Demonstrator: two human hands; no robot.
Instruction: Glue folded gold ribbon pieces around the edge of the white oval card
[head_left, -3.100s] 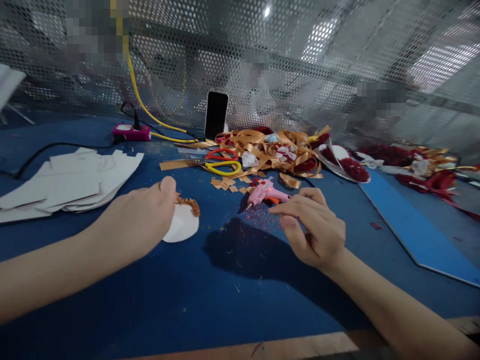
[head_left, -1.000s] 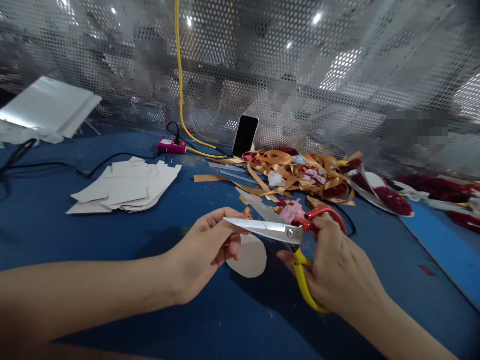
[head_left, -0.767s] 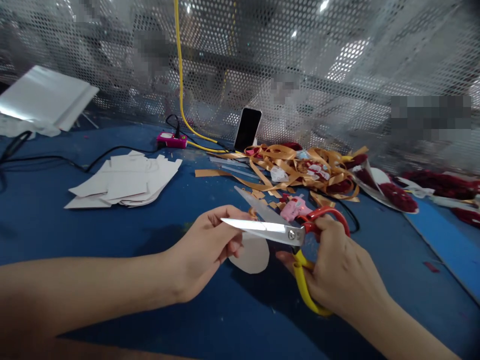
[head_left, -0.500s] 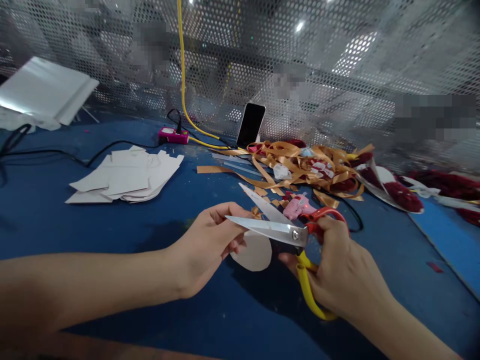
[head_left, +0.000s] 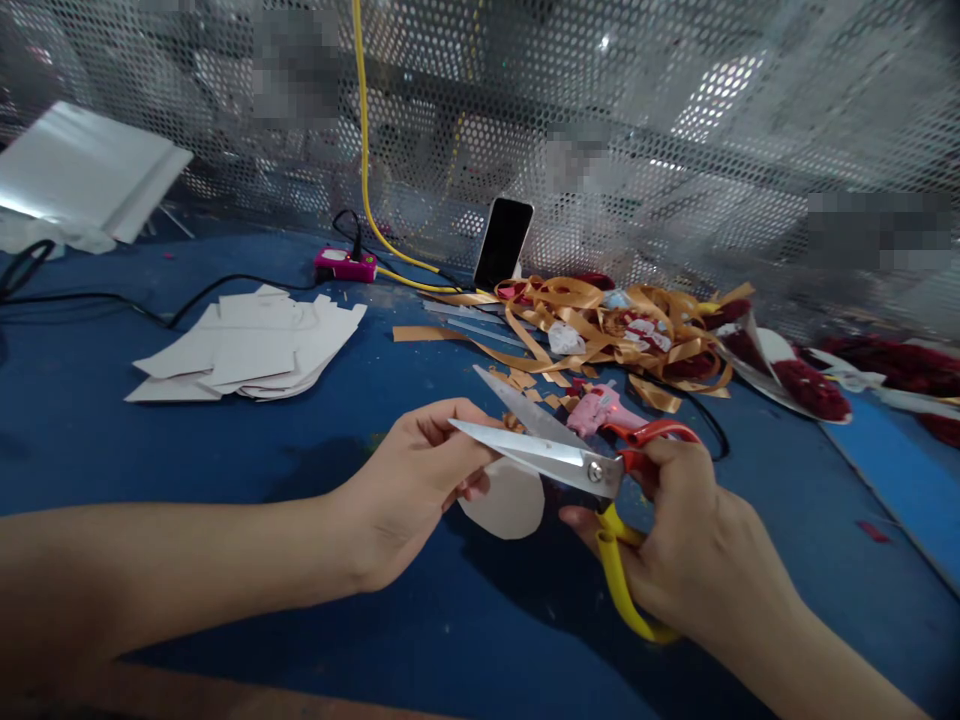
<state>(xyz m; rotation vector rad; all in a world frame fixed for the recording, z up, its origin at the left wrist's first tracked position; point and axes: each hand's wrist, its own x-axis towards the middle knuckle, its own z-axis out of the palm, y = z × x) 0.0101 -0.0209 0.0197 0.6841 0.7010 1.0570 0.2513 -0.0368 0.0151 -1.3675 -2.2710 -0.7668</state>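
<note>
in the head view, the left hand pinches narrowly at the upper edge of a white disc, thumb and forefinger together, with the other fingers curled in behind. a bit of copper-brown trim shows just past those fingertips, at the disc's top edge. the disc is in front of the person, between the two hands, and it casts a shadow on the blue tabletop.

the right hand is closed around the handles of the scissors, one handle red and the other yellow. the blades are spread wide and point left; the nearer blade crosses in front of the left fingertips and the top of the disc, and the farther one angles up and away. whether either blade touches the trim, i cannot tell.

just beyond the scissors lies a pink glue gun, partly covered by the red handle. small cut ribbon squares are scattered near it, and behind them is a tangled heap of gold ribbon. a phone leans near the perforated metal screen, with a magenta power strip to its left. a stack of white card pieces lies on the left side of the table. to the right, a dark red trimmed piece lies at the far end of a blue board.
</note>
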